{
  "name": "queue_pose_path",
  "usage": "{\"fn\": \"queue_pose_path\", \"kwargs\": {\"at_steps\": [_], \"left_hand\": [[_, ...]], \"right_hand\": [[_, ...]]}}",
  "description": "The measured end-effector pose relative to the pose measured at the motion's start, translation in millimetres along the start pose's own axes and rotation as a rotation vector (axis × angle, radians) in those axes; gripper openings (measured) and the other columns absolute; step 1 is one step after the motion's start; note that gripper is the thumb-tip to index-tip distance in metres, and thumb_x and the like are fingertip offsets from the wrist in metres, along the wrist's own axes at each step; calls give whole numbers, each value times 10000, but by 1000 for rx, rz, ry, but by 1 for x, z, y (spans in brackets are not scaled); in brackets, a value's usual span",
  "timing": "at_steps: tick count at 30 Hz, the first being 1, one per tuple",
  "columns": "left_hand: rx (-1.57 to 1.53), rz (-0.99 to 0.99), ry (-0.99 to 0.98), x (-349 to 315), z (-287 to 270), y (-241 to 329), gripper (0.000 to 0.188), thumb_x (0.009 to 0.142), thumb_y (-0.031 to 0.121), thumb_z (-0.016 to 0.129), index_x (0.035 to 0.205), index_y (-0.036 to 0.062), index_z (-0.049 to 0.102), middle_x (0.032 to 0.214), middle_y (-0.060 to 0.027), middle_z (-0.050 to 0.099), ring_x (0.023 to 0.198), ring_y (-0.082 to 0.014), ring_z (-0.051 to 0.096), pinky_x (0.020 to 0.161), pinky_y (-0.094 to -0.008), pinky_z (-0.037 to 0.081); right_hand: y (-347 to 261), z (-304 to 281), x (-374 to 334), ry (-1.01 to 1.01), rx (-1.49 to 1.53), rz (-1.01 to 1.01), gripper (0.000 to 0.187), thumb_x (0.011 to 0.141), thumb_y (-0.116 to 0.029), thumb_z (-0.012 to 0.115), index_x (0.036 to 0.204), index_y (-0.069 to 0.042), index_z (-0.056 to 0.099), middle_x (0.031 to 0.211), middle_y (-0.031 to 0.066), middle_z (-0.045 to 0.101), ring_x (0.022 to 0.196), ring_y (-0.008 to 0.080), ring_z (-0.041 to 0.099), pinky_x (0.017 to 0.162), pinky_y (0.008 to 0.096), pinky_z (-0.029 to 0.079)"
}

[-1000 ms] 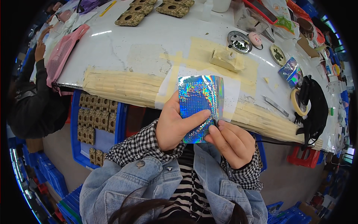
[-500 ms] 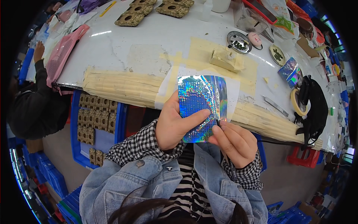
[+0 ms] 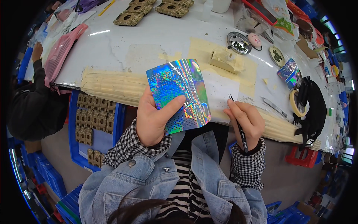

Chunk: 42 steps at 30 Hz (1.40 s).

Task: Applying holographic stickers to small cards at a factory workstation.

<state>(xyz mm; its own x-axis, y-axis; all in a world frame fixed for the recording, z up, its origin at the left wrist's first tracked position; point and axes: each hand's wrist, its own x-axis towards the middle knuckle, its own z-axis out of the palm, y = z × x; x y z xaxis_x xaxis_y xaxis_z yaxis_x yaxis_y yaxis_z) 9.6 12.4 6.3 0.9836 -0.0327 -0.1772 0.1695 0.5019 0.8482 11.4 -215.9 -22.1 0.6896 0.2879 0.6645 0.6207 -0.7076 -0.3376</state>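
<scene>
The left hand [image 3: 154, 121] holds a shiny sheet [image 3: 178, 95] up in front of the body, just over the near edge of the table [image 3: 149, 41]. The thumb lies flat across the front of the sheet and the other fingers are behind it, so the grip is at the lower left side. The sheet shows rainbow colours and rows of tiny dots. It bends a little at the top, so it looks thin, light and floppy, not stiff. Its face looks smooth and may be slippery, so a pinch near the edge with a thumb on top seems the best hold. A hard squeeze could crease it

The right hand [image 3: 246, 121] is closed around thin black tweezers [image 3: 238, 127], held like a pen with the tip pointing up. The tip is near the right side of the sheet but not touching it. The tweezers look hard and light

On the table behind the sheet lie a white paper [image 3: 222, 89], a tan block [image 3: 223, 59], a round metal dish [image 3: 238, 39], a tape roll [image 3: 296, 104] and a small shiny pack [image 3: 289, 71]. Brown trays [image 3: 128, 18] sit at the far side. A blue bin [image 3: 93, 123] with more brown trays stands under the table on the left. Another person [image 3: 35, 100] in dark clothes sits further left
</scene>
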Motion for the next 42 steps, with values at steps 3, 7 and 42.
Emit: {"fn": "queue_pose_path", "kwargs": {"at_steps": [3, 7, 42], "left_hand": [[-7, -11, -1, 1, -2, 0, 335, 847, -51, 616, 1153, -24, 484, 1029, -118, 644, 888, -171, 652, 784, -320, 551], [-20, -23, 6, 1, -3, -1, 332, 849, -47, 617, 1152, -19, 485, 1029, -115, 644, 887, -165, 651, 775, -310, 553], [55, -74, -119, -1, 0, -6, 423, 854, -37, 615, 1237, -11, 437, 1116, -97, 614, 989, -148, 617, 848, -295, 518]], "right_hand": [[2, 1, 6, -16, -32, -19, 341, 638, -27, 786, 964, -30, 686, 828, 105, 641, 697, 237, 632, 598, 316, 513], [5, 1, 10, -70, -61, -16, 308, 642, -41, 781, 932, -33, 675, 863, 110, 657, 754, 257, 641, 647, 330, 526], [-25, -17, 13, -116, 597, 197, 336, 723, -21, 762, 1024, 10, 618, 989, 148, 685, 885, 276, 661, 771, 331, 522]]}}
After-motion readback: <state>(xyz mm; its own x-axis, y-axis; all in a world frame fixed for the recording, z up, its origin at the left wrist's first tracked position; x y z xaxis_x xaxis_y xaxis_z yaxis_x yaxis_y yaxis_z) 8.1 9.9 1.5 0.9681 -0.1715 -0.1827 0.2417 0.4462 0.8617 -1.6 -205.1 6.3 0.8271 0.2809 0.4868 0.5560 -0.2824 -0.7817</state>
